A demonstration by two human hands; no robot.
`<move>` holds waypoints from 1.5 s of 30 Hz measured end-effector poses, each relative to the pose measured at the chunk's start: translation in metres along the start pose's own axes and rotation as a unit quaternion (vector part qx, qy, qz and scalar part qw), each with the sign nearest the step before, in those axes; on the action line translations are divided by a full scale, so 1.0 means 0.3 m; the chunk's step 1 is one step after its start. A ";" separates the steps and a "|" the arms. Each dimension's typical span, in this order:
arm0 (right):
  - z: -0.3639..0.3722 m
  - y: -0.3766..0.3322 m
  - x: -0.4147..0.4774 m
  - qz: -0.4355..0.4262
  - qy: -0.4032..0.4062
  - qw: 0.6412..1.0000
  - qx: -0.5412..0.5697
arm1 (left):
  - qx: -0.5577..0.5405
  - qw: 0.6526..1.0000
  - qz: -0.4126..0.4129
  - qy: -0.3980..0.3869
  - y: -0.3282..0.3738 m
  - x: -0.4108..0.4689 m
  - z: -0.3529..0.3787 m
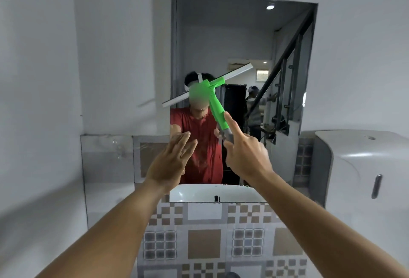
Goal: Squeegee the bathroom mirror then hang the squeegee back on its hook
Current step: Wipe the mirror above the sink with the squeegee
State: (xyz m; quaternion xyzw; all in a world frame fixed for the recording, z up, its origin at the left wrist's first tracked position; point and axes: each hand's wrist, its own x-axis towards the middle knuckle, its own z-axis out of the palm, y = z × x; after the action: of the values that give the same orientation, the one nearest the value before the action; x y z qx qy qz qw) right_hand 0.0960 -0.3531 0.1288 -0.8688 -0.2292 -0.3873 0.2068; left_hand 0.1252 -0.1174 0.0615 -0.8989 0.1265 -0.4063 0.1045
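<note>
The bathroom mirror hangs on the white wall straight ahead and reflects a person in a red shirt. My right hand grips the grey lower end of a green-handled squeegee, index finger stretched along the handle. Its long white blade lies tilted across the mirror's middle, left end low, right end high. Whether the blade touches the glass I cannot tell. My left hand is raised flat in front of the mirror's lower left, fingers together and extended, holding nothing. No hook is visible.
A white dispenser box is mounted on the wall at the right. A glass panel stands at the left beside the mirror. Patterned brown and grey tiles cover the wall below, and a white basin shows in the mirror's lower part.
</note>
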 end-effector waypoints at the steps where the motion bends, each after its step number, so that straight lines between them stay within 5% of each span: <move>1: -0.020 0.024 0.003 -0.008 -0.002 1.000 -0.022 | 0.000 1.000 0.001 -0.005 -0.001 0.001 -0.001; 14: -0.367 0.300 0.091 -0.052 -0.059 0.940 -0.332 | -0.024 1.000 -0.009 -0.003 0.002 0.003 -0.005; 20: -0.452 0.392 0.085 -0.034 -0.049 0.927 -0.371 | -0.015 1.000 -0.012 -0.005 0.010 0.007 -0.017; 32: -0.235 0.420 -0.064 0.114 0.017 0.987 -0.114 | 0.019 0.999 0.017 -0.032 -0.024 0.018 0.017; 45: -0.005 0.057 -0.117 0.261 0.020 0.941 0.214 | 0.003 1.000 0.017 -0.002 -0.008 -0.008 -0.002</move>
State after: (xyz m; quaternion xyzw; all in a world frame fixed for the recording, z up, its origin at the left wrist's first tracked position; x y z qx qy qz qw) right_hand 0.0838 -0.3760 0.0998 -0.8254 -0.0677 -0.2795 0.4859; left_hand 0.1235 -0.1144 0.0608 -0.8969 0.1406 -0.4034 0.1143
